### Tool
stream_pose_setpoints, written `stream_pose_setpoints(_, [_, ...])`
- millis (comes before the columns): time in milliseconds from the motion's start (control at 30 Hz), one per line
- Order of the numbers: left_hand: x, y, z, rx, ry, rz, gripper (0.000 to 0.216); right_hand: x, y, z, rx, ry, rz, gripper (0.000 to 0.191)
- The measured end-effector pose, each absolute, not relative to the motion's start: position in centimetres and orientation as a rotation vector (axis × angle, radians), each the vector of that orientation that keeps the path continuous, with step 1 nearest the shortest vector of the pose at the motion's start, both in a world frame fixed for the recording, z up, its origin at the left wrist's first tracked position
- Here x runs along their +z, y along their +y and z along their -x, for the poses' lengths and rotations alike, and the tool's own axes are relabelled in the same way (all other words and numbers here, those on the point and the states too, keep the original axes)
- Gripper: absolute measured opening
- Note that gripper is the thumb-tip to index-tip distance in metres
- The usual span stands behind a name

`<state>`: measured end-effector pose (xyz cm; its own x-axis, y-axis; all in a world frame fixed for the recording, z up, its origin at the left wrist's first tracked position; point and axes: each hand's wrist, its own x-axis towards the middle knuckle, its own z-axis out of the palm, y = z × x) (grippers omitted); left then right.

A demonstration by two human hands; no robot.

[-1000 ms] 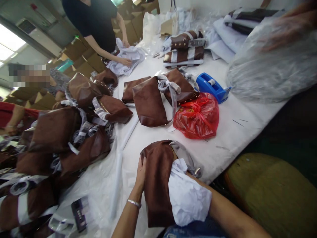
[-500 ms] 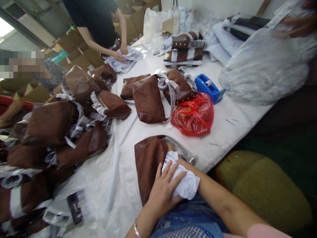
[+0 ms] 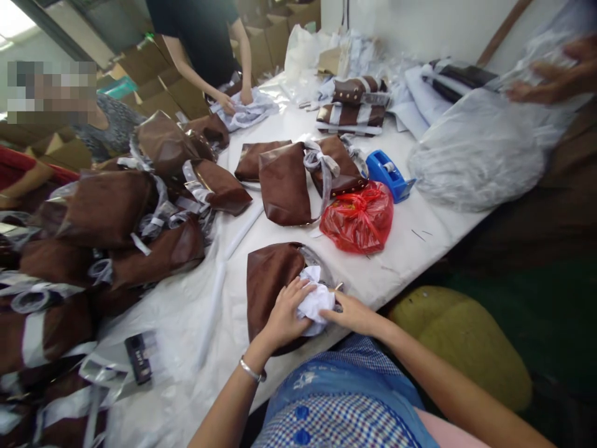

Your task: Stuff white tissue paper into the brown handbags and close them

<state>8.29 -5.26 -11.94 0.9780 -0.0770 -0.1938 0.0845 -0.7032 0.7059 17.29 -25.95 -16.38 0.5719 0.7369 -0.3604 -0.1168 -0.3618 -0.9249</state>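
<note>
Nearest brown bag [image 3: 268, 280] laid on white table [image 3: 405, 252], by its edge. Left hand [image 3: 286, 314] spread, unclosed, placed against white paper [image 3: 318, 303] bunched at bag's mouth. Paper's right side touched by right hand [image 3: 354, 313]; whether gripped, cannot be told.

On the table [image 3: 401, 239], paper [image 3: 318, 303] lies at the mouth of a handbag [image 3: 269, 283] right of a bag heap [image 3: 105, 208].

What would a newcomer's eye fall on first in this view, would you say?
Probably the bright red plastic bag, beside the blue tape dispenser on the white table. Then the big heap of brown handbags on the left. At lower middle, the left hand and right hand are at crumpled white paper by another brown handbag.
</note>
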Motion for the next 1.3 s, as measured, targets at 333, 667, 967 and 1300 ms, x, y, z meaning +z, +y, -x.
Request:
stream_pose_setpoints(333, [-13.1, -9.5, -0.6, 0.247, 0.907, -1.939, 0.026, -14.5, -23.8, -19.4, 0.696, -1.021, 2.157, 0.073])
stream_pose_setpoints(667, [-16.1, -14.0, -1.5, 0.241, 1.293, -2.09, 0.06, -12.3, -22.2, -21.2, 0.897, -1.845, 1.995, 0.088])
stream_pose_setpoints(967, [-17.2, -17.7, -4.7, 0.357, 1.546, -2.162, 0.079, -15.8, -23.1, -22.3, 0.856, -1.561, 1.792, 0.058])
stream_pose_setpoints(1300, [-19.4, -16.8, -4.1, 0.345, 1.529, -2.241, 0.059, -14.7, -24.4, -23.2, 0.952, -1.792, 1.919, 0.08])
